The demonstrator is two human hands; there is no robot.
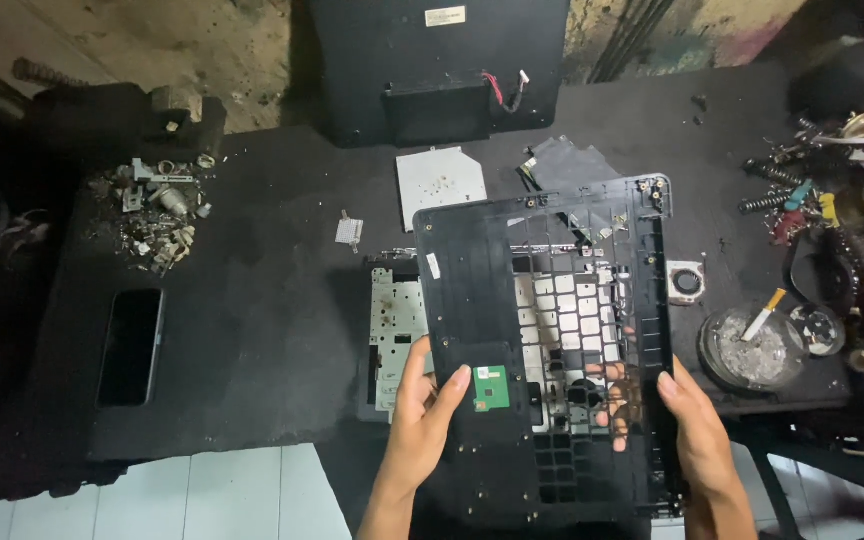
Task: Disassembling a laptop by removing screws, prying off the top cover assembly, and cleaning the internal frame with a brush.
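Both hands grip a black laptop palmrest frame [542, 340], held tilted over the desk [252, 300]. Left hand [422, 420] pinches its near-left edge by the green board [491, 388]; right hand [697, 430] clamps its right edge.

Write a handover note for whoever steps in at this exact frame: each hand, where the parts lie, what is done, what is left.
Left hand grips the near left edge of the black laptop palmrest frame; right hand grips its right edge, fingers showing through the key grid. Frame is lifted, underside up, small green board attached. Metal plate lies beneath on the black table. Done: frame is off. Left: green board not yet removed.
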